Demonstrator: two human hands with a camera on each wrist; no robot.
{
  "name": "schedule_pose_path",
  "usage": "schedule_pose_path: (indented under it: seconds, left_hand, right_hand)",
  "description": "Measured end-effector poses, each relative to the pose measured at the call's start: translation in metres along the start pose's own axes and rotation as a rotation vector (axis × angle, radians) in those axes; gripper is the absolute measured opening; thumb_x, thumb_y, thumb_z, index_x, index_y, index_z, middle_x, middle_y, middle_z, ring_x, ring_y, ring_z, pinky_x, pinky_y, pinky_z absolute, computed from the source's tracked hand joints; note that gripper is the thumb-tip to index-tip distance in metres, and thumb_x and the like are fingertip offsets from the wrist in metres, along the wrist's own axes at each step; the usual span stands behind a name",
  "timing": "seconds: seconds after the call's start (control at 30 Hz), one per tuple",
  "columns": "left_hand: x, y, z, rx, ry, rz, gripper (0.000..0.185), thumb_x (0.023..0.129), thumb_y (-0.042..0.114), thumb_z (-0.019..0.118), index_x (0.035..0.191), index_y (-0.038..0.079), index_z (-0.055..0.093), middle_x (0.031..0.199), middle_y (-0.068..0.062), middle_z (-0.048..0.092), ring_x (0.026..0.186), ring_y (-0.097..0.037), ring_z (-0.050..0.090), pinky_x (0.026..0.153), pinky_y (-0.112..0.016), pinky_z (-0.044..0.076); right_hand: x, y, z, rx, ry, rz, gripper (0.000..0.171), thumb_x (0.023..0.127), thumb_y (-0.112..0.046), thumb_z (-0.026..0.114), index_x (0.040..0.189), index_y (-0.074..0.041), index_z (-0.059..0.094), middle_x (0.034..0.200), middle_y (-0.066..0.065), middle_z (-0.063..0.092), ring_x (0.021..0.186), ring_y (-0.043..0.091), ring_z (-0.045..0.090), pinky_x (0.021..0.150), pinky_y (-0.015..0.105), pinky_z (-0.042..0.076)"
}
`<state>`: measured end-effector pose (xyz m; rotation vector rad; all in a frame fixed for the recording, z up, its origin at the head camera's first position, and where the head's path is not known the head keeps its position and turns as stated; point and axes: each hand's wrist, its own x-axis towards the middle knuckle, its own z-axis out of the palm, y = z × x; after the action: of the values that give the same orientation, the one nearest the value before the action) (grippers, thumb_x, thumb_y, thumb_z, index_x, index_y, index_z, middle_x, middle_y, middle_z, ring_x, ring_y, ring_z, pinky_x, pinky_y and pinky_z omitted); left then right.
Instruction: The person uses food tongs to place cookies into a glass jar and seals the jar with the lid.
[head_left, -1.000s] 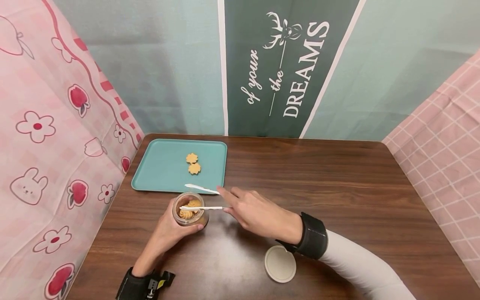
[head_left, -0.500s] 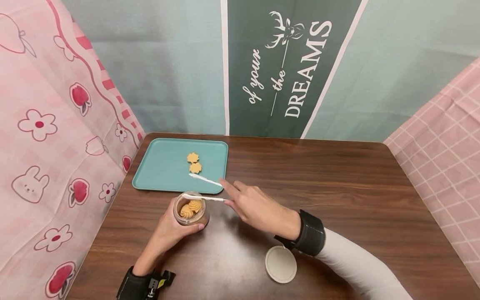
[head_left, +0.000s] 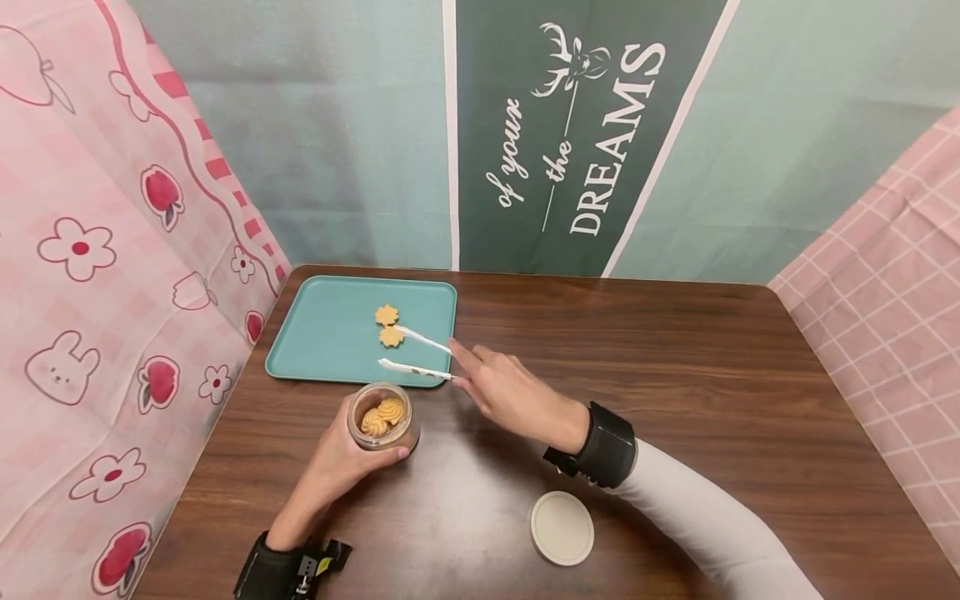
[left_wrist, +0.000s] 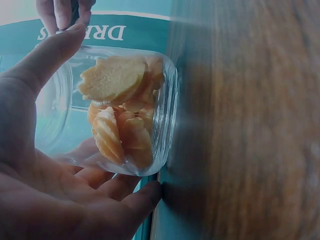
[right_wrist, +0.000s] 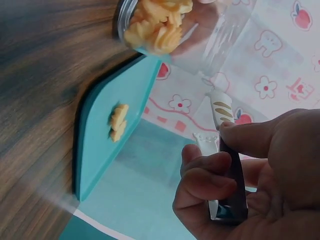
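My left hand (head_left: 337,467) grips a clear jar (head_left: 407,439) round its side, thumb toward the right. Several ridged, piped cookies (left_wrist: 120,82) lie in the lower part of the jar. My right hand (head_left: 517,398) holds a pair of tongs (head_left: 417,370) with white tips; the right wrist view shows their dark handle (right_wrist: 234,170) between thumb and fingers. The tongs are spread, with nothing between their tips. One tip overlaps the nearer of two flower-shaped cookies (head_left: 389,337) on the teal tray (head_left: 322,333); the other tip is over the tray's front edge.
A round off-white lid (head_left: 562,528) lies on the brown wooden table (head_left: 637,358), in front of the right forearm. Fabric hangings (head_left: 360,150) stand behind the table and on both sides.
The right hand has moved the spread tongs away from the jar's mouth, forward and slightly right, over the tray. The left hand and jar have stayed in place.
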<state>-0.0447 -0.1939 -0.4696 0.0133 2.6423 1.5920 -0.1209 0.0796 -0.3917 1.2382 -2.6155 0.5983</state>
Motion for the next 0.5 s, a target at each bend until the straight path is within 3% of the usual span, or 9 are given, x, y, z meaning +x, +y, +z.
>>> schedule_pose_path:
  seconds: [0.23,0.5]
  left_hand:
    - [0.000,0.000,0.000,-0.016,-0.010,-0.018,0.101,0.070,0.026,0.102,0.150,0.010,0.042,0.147,-0.009,0.061,0.139,-0.024,0.052,0.114,-0.045,0.038]
    - [0.000,0.000,0.000,-0.012,-0.015,-0.022,0.101,0.071,0.029,0.101,0.150,0.010,0.042,0.147,-0.009,0.061,0.138,-0.025,0.053,0.114,-0.047,0.038]
  right_hand:
    - [0.006,0.006,0.004,-0.019,-0.019,0.022,0.050,0.105,-0.016,0.069,0.147,0.002,0.050,0.085,0.010,0.060,0.063,0.020,0.062,0.056,0.035,0.056]
    - [0.009,0.011,0.010,-0.012,-0.031,0.037,0.048,0.104,-0.016,0.070,0.145,0.000,0.052,0.086,0.010,0.060,0.065,0.023,0.063,0.057,0.039,0.057]
